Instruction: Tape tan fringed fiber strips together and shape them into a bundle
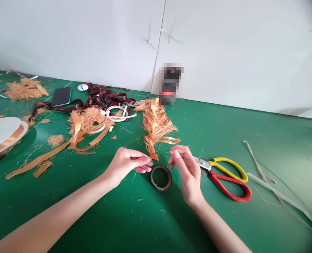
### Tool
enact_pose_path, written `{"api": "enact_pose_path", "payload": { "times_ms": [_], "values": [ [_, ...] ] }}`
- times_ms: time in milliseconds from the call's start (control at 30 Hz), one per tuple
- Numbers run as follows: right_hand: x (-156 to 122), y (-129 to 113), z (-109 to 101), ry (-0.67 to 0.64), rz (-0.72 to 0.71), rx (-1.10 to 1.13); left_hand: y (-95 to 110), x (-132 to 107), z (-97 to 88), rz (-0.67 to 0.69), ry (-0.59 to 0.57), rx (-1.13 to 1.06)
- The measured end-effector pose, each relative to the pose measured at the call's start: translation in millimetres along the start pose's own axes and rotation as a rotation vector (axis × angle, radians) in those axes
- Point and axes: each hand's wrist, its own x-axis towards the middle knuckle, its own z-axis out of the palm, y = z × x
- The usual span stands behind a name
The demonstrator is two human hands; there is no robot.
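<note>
**Pinching in the air above a small tape roll [160, 178]**

The left hand [127, 166] and the right hand [187, 172] are raised just over the green table [277, 147], and they face each other. The left hand has its fingers curled, and the fingertips come close together. The right hand has thumb and first finger nearly meeting, with only a narrow gap. Each grip looks like a fine pinch, but I cannot tell if a thin fibre is held, because nothing is clearly visible between the fingers. The tape roll lies flat on the table, below and between the two hands, and neither hand touches it.

Just beside the right hand lie scissors [226, 179] with red and yellow handles, and their metal blades point toward the hand. Further right are a pale strip [274, 191] and some dry fibres. On the left are long orange ribbon pieces [37, 160] and a large white roll [3, 135] with orange ribbon on it. Ahead of the hands is a frayed orange ribbon bunch [157, 126], and to its left is a tangle of orange fluff [87, 119] with white loops [116, 113]. Behind these are dark red ribbon [105, 98] and a phone [61, 97]. A blurred object [170, 84] stands by the white wall [214, 52].
</note>
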Motion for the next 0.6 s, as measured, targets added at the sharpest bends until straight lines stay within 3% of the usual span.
{"api": "enact_pose_path", "payload": {
  "times_ms": [167, 333, 600],
  "values": [
    [-2, -2, -1, -0.041, -0.053, -0.051, 3, -3, 4.0, -0.087, 0.001, 0.012],
    [-4, -4, -1, -0.197, -0.168, -0.103, 6, -6, 6.1, -0.075, 0.023, -0.015],
    [-12, -5, 6, -0.282, -0.339, -0.293, 7, -9, 7.5, -0.010, -0.144, 0.071]
  ]
}}
